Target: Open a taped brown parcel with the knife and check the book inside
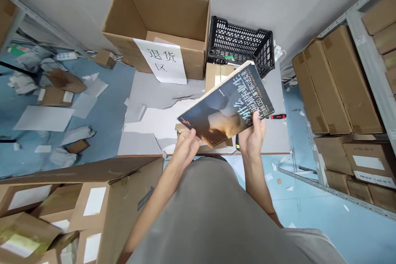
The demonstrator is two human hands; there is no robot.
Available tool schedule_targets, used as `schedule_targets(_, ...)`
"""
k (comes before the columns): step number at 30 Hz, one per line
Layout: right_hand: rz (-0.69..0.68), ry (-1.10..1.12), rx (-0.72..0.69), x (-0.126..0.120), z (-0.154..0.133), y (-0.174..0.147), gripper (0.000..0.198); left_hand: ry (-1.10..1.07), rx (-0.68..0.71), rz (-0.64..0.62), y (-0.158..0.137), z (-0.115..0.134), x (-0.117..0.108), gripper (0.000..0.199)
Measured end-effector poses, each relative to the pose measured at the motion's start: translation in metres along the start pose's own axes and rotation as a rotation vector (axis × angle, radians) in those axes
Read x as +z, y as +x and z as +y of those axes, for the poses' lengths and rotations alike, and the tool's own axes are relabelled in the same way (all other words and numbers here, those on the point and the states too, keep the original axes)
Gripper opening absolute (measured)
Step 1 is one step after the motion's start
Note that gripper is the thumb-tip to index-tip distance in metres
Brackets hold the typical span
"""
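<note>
A dark-covered paperback book with pale blue lettering is tilted in the air above the table. My left hand grips its lower left corner, thumb on the cover. At the lower right edge, my right hand holds it with the thumb on top and the fingers underneath. Below the book, a brown cardboard piece or small box partly shows. A red and black handled tool lies just right of the book. Under the book's upper edge stands a small carton, partly hidden.
A large open carton with a white paper sign stands at the table's back, beside a black plastic crate. A big box of parcels is at lower left. Shelves of cartons line the right. Scraps litter the blue floor.
</note>
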State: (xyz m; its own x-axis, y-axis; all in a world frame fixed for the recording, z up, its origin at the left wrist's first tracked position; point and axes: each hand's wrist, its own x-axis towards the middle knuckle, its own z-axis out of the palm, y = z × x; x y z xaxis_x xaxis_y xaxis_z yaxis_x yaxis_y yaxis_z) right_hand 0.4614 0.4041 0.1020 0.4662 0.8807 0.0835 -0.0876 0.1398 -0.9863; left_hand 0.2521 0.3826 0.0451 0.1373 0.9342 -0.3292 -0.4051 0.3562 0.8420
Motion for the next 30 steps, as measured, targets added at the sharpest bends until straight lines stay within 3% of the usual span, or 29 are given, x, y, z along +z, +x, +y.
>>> schedule_targets(4,-0.197,-0.116,0.097,-0.026,0.000,0.002,0.072,0.037,0.192,0.196,0.029,0.031,-0.016,0.076)
schedule_targets(7,-0.168,-0.355,-0.102,-0.044,-0.016,0.011,0.088,0.224,0.347,0.175,0.039,0.075,-0.036,0.072)
schedule_targets(9,-0.230,-0.495,-0.216,-0.042,-0.027,0.015,0.097,0.390,0.367,0.089,0.040,0.107,-0.036,0.066)
schedule_targets(11,-0.430,-0.569,-0.188,-0.031,-0.031,0.016,0.087,0.521,0.393,-0.027,0.039,0.136,-0.026,0.058)
schedule_targets(13,-0.582,-0.569,-0.102,-0.016,-0.024,0.013,0.061,0.625,0.454,-0.124,0.041,0.158,-0.014,0.054)
schedule_targets(15,-0.565,-0.514,-0.043,-0.002,-0.008,0.008,0.045,0.696,0.576,-0.103,0.046,0.168,-0.009,0.057)
schedule_targets(17,-0.435,-0.426,-0.018,0.009,0.010,0.002,0.043,0.700,0.693,0.012,0.052,0.164,-0.014,0.071)
schedule_targets(19,-0.300,-0.336,0.014,0.015,0.026,-0.004,0.045,0.615,0.688,0.085,0.056,0.143,-0.025,0.090)
schedule_targets(21,-0.208,-0.259,0.067,0.019,0.037,-0.008,0.046,0.458,0.504,0.012,0.055,0.110,-0.035,0.098)
schedule_targets(24,-0.164,-0.189,0.129,0.023,0.047,-0.010,0.048,0.246,0.138,-0.139,0.044,0.060,-0.040,0.092)
schedule_targets(27,-0.185,-0.177,0.150,0.025,0.051,-0.009,0.052,0.087,0.001,-0.149,0.032,0.033,-0.036,0.075)
schedule_targets(30,-0.217,-0.204,0.160,0.029,0.052,-0.007,0.064,0.037,-0.038,-0.105,0.030,0.032,-0.033,0.065)
